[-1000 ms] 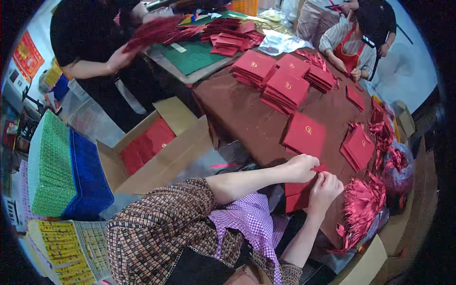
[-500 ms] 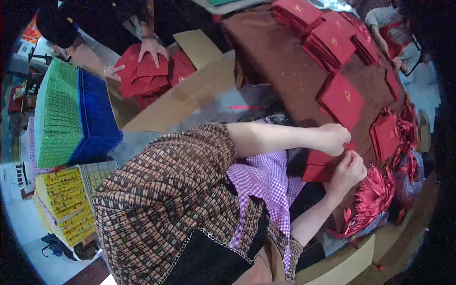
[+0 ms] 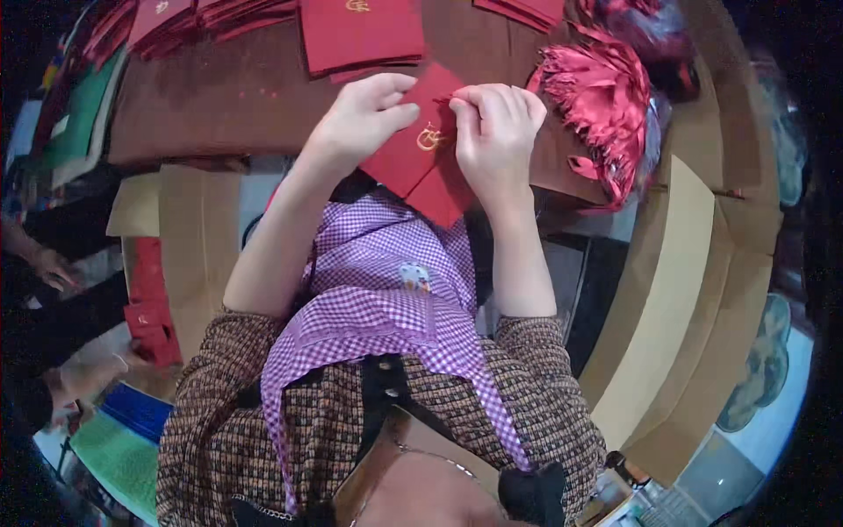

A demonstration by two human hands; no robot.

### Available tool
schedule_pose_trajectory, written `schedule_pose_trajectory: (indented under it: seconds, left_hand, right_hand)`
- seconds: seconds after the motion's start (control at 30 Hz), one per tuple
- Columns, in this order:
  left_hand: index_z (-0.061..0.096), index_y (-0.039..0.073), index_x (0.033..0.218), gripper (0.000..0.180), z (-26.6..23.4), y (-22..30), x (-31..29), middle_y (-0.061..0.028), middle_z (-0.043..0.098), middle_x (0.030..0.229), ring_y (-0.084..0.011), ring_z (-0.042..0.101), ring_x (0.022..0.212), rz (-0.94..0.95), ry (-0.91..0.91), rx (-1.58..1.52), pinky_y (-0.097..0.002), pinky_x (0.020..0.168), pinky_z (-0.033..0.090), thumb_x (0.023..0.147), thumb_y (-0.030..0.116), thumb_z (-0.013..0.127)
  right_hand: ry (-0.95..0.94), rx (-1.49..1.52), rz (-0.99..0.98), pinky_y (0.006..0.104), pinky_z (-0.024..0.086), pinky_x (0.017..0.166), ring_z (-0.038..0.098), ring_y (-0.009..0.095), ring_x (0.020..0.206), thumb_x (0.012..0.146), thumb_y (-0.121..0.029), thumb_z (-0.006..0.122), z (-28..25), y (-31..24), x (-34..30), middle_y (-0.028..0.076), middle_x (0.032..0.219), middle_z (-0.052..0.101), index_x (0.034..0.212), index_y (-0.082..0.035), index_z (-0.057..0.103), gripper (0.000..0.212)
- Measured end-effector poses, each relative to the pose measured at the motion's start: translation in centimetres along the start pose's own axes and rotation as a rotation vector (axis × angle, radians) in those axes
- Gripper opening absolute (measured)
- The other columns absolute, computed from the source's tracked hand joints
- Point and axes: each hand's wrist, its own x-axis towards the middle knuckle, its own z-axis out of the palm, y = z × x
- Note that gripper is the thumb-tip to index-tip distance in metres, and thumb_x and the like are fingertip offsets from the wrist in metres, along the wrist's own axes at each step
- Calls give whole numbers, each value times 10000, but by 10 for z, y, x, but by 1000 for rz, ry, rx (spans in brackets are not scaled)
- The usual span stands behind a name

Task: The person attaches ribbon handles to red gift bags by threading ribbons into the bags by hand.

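Basically, far left, a co-worker's hand (image 3: 54, 268) showed against dark clothes, then a green mat (image 3: 83, 123) farther up. Right of those stood a cardboard box (image 3: 200, 255) w/ red packets (image 3: 151, 321) inside. Above it ran the brown tabletop (image 3: 202, 114), & toward the middle a packet stack (image 3: 362, 35) lay on it, gold emblem up.

Next came the left hand (image 3: 360, 119), fingers curled, thumb & forefinger tips a bit apart at the upper left edge of the red packet (image 3: 420, 167); couldn't tell if they pinched anything. The packet itself was betw. the two hands, near edge of tabletop, above the checked apron (image 3: 351, 263). It sat askew, one corner pointing away from the wearer, another down at the apron, emblem side up. Long axis prob. ran upper left to lower right, but the right hand hid part, so not certain. A slanting line crossed its lower part; fold or separate piece, unclear.

Then the right hand (image 3: 458, 101): thumb & forefinger pressed together, pinching at the packet's upper right edge, where a small dark red bit showed. Step in hand, at a guess: fingertip work along that edge. Next move would call for a steady left hand & a fine pinch w/ the right.

Farther right, a red ribbon heap (image 3: 601, 101) lay near tabletop's end, & beyond it an open carton (image 3: 654, 299).
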Motion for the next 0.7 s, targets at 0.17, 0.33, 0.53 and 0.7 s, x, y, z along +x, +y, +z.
schedule_pose_trajectory:
  seconds: [0.17, 0.33, 0.53, 0.7]
  left_hand:
    - [496, -69, 1214, 406, 0, 4, -3, -102, 616, 1088, -125, 564, 1003, 14, -77, -163, -259, 861, 459, 839, 51, 597]
    - [506, -58, 1206, 403, 3, 3, -3, -113, 624, 1084, -173, 568, 1043, 71, -45, -59, -280, 890, 450, 833, 63, 598]
    - [543, -42, 1171, 406, 7, 8, -7, -173, 621, 1104, -268, 581, 1060, 165, 17, 183, -326, 894, 463, 811, 125, 628]
    - [548, -46, 1162, 403, 13, 10, -8, -202, 632, 1063, -272, 608, 1019, 208, 49, 276, -342, 859, 487, 804, 122, 624]
  right_hand:
    - [50, -24, -13, 357, 339, 843, 563, 187, 804, 763, -97, 672, -7, -3, 4, 25, 803, 607, 801, -85, 589, 93]
    - [49, -9, -18, 359, 337, 843, 560, 190, 802, 761, -110, 679, -5, -3, 2, 23, 792, 601, 807, -89, 592, 100]
    - [56, -8, -36, 370, 339, 846, 559, 194, 778, 764, -118, 679, -6, -4, -1, 21, 768, 592, 813, -90, 596, 100]
    - [44, -1, -27, 379, 345, 850, 558, 200, 761, 771, -116, 671, -9, -6, -1, 26, 759, 591, 804, -82, 589, 94]
